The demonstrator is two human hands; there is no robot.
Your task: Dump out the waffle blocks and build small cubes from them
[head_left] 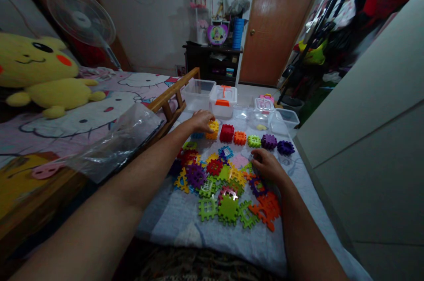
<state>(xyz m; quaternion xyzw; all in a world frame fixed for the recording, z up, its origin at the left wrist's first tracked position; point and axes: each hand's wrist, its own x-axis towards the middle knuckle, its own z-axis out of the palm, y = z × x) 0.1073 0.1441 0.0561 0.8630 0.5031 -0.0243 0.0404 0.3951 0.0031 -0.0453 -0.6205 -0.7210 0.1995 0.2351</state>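
Note:
My left hand (201,120) reaches far forward and closes its fingers on a yellow block cube (212,129) at the left end of a row. The row continues right with a red cube (227,133), an orange cube (240,138), a green cube (254,141) and two purple cubes (269,141). My right hand (266,164) rests palm down, fingers curled, on the right edge of a pile of flat interlocking plastic tiles (218,184) in several colours. What its fingers grip is hidden.
All lies on a pale quilted mat (185,219). Clear plastic tubs (198,93) and a lidded box with an orange latch (223,100) stand beyond the row. A wooden bed rail (168,102), a crumpled plastic bag (122,139) and a yellow plush toy (43,73) are left. A white cabinet (364,139) is right.

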